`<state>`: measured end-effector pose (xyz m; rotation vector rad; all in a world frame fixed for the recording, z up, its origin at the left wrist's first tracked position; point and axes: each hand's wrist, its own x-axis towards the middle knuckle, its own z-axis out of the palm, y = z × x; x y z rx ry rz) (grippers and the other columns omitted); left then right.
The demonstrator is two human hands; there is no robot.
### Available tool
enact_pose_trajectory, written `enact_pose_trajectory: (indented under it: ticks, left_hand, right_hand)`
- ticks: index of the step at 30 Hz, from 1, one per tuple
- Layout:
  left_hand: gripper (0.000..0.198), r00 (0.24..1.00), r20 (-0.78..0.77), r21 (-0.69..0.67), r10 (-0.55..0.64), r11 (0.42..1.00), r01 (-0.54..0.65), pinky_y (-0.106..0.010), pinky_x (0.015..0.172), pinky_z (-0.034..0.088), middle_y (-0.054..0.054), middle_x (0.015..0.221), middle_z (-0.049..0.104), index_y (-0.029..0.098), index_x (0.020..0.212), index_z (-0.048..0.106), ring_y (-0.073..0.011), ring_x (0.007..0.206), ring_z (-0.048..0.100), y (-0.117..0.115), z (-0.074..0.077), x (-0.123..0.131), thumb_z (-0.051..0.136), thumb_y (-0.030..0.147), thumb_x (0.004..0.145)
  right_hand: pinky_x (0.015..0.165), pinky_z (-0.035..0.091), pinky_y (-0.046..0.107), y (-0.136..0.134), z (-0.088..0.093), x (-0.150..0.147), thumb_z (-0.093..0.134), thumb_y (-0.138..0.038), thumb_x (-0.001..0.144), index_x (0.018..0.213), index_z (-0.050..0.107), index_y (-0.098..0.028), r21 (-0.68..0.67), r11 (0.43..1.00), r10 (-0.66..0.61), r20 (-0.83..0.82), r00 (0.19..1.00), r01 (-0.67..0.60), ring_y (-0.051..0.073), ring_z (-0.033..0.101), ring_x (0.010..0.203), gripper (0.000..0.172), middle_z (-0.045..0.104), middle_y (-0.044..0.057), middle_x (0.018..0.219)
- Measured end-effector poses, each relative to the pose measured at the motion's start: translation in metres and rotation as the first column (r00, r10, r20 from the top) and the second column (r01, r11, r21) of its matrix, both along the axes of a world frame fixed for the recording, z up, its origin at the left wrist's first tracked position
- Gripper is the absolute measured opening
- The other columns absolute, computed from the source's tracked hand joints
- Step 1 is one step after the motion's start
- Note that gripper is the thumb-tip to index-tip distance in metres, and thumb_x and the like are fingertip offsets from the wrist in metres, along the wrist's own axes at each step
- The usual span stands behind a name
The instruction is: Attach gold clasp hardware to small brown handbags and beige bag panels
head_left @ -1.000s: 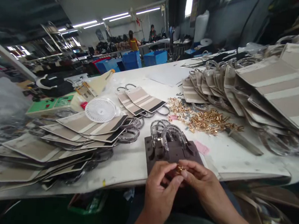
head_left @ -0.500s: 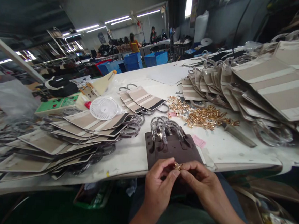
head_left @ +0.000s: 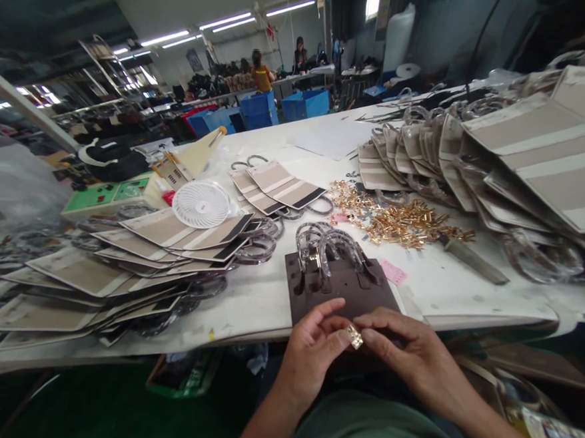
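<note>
A small gold metal fitting (head_left: pixel 355 337) is pinched between both hands, just over the table's near edge. My left hand (head_left: pixel 313 347) grips its left side with thumb and fingers, the index finger lifted. My right hand (head_left: pixel 398 343) holds it from the right with thumb and fingertips. Beneath and beyond them lies a dark brown bag panel (head_left: pixel 335 282) with plastic-wrapped handles (head_left: pixel 328 248) attached. Past the panel, a heap of gold fittings (head_left: pixel 405 223) is spread over the white table (head_left: pixel 261 297).
Stacked beige handled panels (head_left: pixel 134 261) fill the left, with a white fan (head_left: pixel 201 204) on them. More panels (head_left: pixel 528 142) are piled at right. A flat, knife-like tool (head_left: pixel 474 260) lies near the heap, and a pink slip (head_left: pixel 392 271) beside the brown panel. People work far back.
The gold fitting has turned and shows more of its flat face between my fingertips. My left index finger has lifted away. The view has shifted slightly.
</note>
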<state>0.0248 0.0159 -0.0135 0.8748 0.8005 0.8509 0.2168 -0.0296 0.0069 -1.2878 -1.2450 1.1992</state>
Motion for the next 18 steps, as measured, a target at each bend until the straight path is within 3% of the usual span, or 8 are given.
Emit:
enact_pose_trajectory:
  ticks: [3,6,9,12,15,18]
  left_hand:
    - [0.067,0.990,0.081,-0.042,-0.114,0.992,0.118,-0.028,0.072,0.056,-0.007,0.091,0.076,0.017,0.139,0.060,-0.0160,0.074,0.071,0.003,0.001,-0.002,0.088,0.033,0.081]
    - [0.066,0.976,0.123,-0.071,-0.182,0.979,0.192,-0.025,0.065,0.053,-0.006,0.084,0.075,0.014,0.139,0.059,-0.0149,0.069,0.069,0.005,0.002,-0.003,0.088,0.032,0.082]
    - [0.062,0.977,0.122,-0.120,-0.178,0.974,0.192,-0.022,0.062,0.051,-0.004,0.079,0.073,0.012,0.134,0.062,-0.0132,0.065,0.067,0.003,0.000,-0.002,0.088,0.034,0.082]
    - [0.052,0.996,0.029,-0.111,-0.086,0.990,0.089,-0.024,0.065,0.054,-0.007,0.087,0.076,0.013,0.125,0.067,-0.0134,0.069,0.068,-0.002,-0.004,0.002,0.086,0.038,0.084]
    - [0.037,0.989,-0.130,0.074,0.072,0.995,-0.062,-0.026,0.081,0.058,-0.010,0.110,0.077,0.017,0.118,0.071,-0.0162,0.091,0.072,-0.008,-0.004,0.006,0.080,0.040,0.089]
    - [0.026,0.943,-0.289,0.400,0.163,0.916,-0.036,-0.028,0.090,0.057,-0.006,0.111,0.076,0.023,0.114,0.075,-0.0173,0.099,0.071,-0.013,0.000,0.007,0.078,0.034,0.091]
  right_hand:
    - [0.073,0.056,0.029,0.004,0.005,0.006,0.064,-0.053,0.100,0.112,0.080,-0.021,-0.074,0.967,0.229,-0.164,0.960,-0.243,0.020,0.068,0.081,0.038,0.075,0.007,0.092]
    - [0.070,0.055,0.028,0.005,0.006,0.005,0.065,-0.056,0.099,0.106,0.079,-0.018,-0.148,0.938,0.265,-0.278,0.923,-0.314,0.019,0.067,0.077,0.041,0.076,0.007,0.090]
    - [0.072,0.054,0.028,0.003,0.002,0.000,0.068,-0.052,0.097,0.091,0.080,-0.020,-0.083,0.970,0.216,-0.120,0.969,-0.227,0.019,0.069,0.077,0.035,0.076,0.005,0.085]
    - [0.074,0.052,0.028,-0.001,-0.005,-0.006,0.068,-0.046,0.098,0.080,0.080,-0.024,0.073,0.995,0.059,0.113,0.992,-0.067,0.020,0.070,0.076,0.031,0.076,0.003,0.080]
    - [0.068,0.051,0.027,-0.003,-0.014,-0.009,0.069,-0.043,0.096,0.079,0.077,-0.024,0.140,0.987,-0.110,0.201,0.973,0.083,0.019,0.068,0.071,0.027,0.074,0.002,0.076]
    - [0.067,0.050,0.027,-0.004,-0.019,-0.010,0.069,-0.042,0.095,0.078,0.076,-0.024,0.156,0.976,-0.184,0.233,0.955,0.150,0.020,0.067,0.070,0.025,0.073,0.001,0.075]
